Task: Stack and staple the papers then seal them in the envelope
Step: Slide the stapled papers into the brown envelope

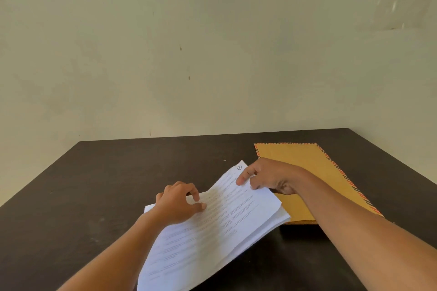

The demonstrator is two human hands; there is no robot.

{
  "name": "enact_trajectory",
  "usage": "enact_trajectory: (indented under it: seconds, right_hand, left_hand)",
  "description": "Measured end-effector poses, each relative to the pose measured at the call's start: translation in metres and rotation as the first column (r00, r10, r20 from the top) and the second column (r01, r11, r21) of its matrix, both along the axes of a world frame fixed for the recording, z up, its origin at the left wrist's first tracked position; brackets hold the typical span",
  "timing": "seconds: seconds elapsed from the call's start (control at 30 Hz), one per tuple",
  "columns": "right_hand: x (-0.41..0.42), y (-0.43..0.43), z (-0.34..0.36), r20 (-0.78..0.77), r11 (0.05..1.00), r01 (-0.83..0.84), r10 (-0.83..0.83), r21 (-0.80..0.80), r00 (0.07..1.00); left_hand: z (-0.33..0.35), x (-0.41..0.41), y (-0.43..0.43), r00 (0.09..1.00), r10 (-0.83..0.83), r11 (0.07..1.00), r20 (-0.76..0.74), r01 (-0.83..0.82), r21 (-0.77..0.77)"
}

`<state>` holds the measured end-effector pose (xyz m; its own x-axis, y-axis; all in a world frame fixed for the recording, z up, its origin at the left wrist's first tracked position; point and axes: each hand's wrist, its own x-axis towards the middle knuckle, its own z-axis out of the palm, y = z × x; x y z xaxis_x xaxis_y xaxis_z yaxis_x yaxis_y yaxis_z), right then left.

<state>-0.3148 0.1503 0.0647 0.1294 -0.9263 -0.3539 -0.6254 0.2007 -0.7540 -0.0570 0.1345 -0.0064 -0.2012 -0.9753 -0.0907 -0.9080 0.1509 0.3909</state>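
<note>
Pinching the loose stack of white printed paper sheets (220, 215) at lower centre, the left hand (177, 203) and right hand (264, 176) could let sheets fan out — edges look uneven (brown striped-border envelope (307, 163) lies right).

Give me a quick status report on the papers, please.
Left hand and right hand both gripping papers. Sheets not yet squared. Envelope flat at right, partly under papers. No stapler in view.

Under my left hand (177, 201) the white printed papers (212, 224) lie on the dark tabletop (94, 184); beneath my right hand (267, 176), behind them, the brown stripe-edged envelope (307, 160).
</note>
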Motion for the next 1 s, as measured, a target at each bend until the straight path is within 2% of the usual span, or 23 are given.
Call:
enact_trajectory:
  seconds: [0.1,0.2,0.27,0.37,0.5,0.67,0.73,0.8,0.93,1.0]
  right_hand:
    - [-0.021,0.004,0.012,0.043,0.997,0.073,-0.072,-0.029,0.996]
    - [-0.05,0.008,0.027,0.194,0.972,0.207,-0.183,-0.111,0.964]
    - [-0.072,0.013,0.039,0.283,0.94,0.301,-0.248,-0.163,0.927]
    - [-0.106,0.022,0.056,0.387,0.873,0.423,-0.313,-0.241,0.867]
    - [-0.142,0.041,0.059,0.429,0.814,0.511,-0.371,-0.276,0.824]
    - [-0.177,0.082,0.046,0.55,0.864,0.501,-0.396,-0.049,0.736]
    - [-0.19,0.098,0.04,0.548,0.857,0.514,-0.421,-0.02,0.723]
    - [-0.203,0.115,0.037,0.52,0.827,0.562,-0.468,-0.028,0.715]
    - [-0.244,0.156,0.043,0.414,0.751,0.654,-0.57,-0.089,0.71]
    - [-0.268,0.179,0.045,0.36,0.714,0.692,-0.621,-0.107,0.696]
  left_hand:
    - [0.006,-0.004,-0.006,0.993,-0.046,0.999,-0.106,0.047,0.001]
    - [0.007,-0.01,-0.014,0.965,0.025,0.996,-0.261,-0.047,-0.079]
    - [0.012,-0.018,-0.016,0.919,0.059,0.994,-0.39,-0.089,-0.061]
    - [0.025,-0.038,-0.017,0.784,0.101,0.995,-0.612,-0.08,0.061]
    - [0.04,-0.07,-0.02,0.458,0.191,0.968,-0.868,0.061,0.244]
    - [0.045,-0.12,-0.026,0.344,0.213,0.961,-0.914,0.097,0.26]
    - [0.044,-0.14,-0.027,0.357,0.199,0.96,-0.913,0.115,0.255]
    - [0.041,-0.159,-0.026,0.415,0.162,0.961,-0.895,0.142,0.239]
    - [0.03,-0.196,-0.016,0.629,-0.064,0.967,-0.775,0.233,0.109]
    - [0.024,-0.21,-0.005,0.713,-0.208,0.937,-0.67,0.342,0.072]
